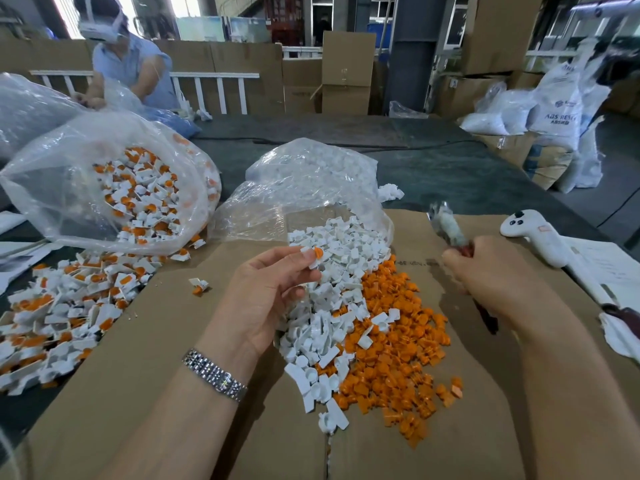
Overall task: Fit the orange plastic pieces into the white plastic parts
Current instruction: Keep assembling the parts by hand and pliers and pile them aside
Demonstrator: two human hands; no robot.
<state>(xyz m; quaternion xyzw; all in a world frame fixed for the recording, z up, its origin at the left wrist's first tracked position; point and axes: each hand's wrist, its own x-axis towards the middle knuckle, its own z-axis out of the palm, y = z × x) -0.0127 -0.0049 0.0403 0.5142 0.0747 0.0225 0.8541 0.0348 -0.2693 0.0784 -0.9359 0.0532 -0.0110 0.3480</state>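
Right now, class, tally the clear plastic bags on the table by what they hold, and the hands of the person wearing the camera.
Bags of assembled orange-and-white parts: 1
Bags of plain white parts: 1
Bags with contents unclear: 1
Hands: 2, left hand and right hand
Total: 5

Orange pieces (398,344) are glowing bright on the plain brown cardboard sheet (166,341), beside a pile of white parts (332,306). Left of the cardboard, white-and-orange assembled pieces (62,306) are showing through a clear bag (69,188). A silver watch (214,375) is glinting.
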